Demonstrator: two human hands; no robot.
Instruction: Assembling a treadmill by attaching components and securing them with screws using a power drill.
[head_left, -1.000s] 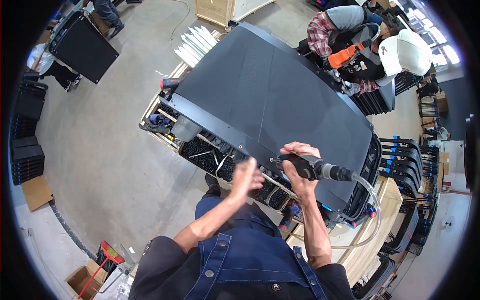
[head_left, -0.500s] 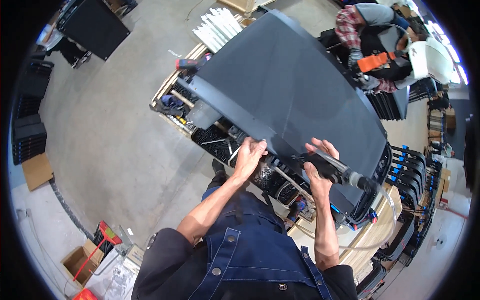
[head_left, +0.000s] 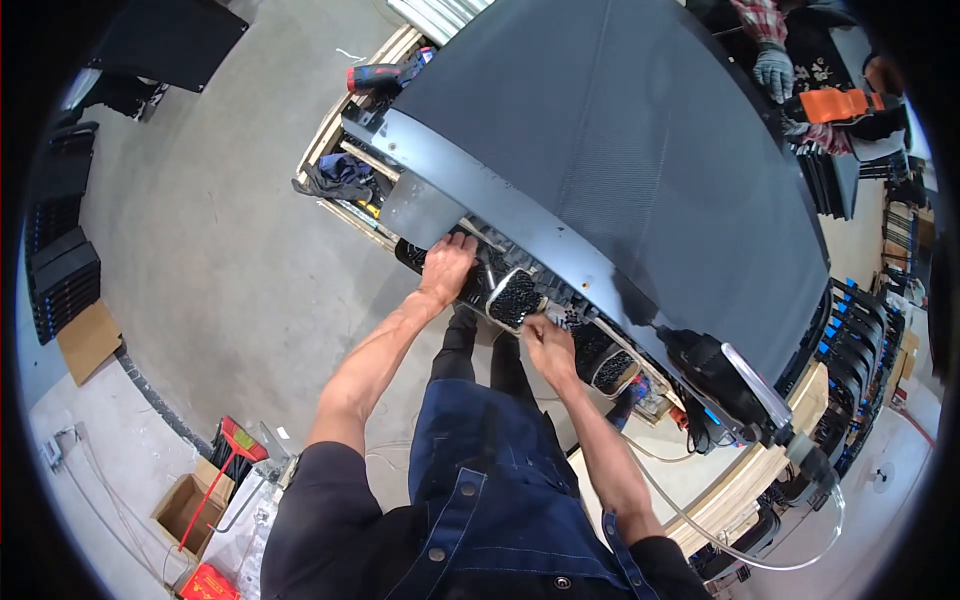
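Observation:
A large dark grey panel [head_left: 620, 150] with a smooth curved front edge lies across the bench. My left hand [head_left: 449, 268] reaches under that edge to a bin of small black parts, its fingers curled and their tips hidden. Beside a light-rimmed tub of black screws [head_left: 514, 299] is my right hand [head_left: 551, 348], closed with thumb and fingers together; anything between them is too small to make out. A black air-powered screwdriver [head_left: 705, 365] rests on the right part of the panel, apart from both hands, its clear hose trailing off.
Another tub of black parts [head_left: 614, 372] stands right of my right hand. A red-and-black cordless tool [head_left: 374, 78] lies at the bench's left corner. At upper right, a co-worker's gloved hand [head_left: 774, 72] is near an orange tool [head_left: 835, 104]. Black frames [head_left: 858, 330] are stacked at right.
My right hand has let go of the screwdriver and come down to the screw tub. My left hand has left the panel edge and moved left to the bin. The view has shifted.

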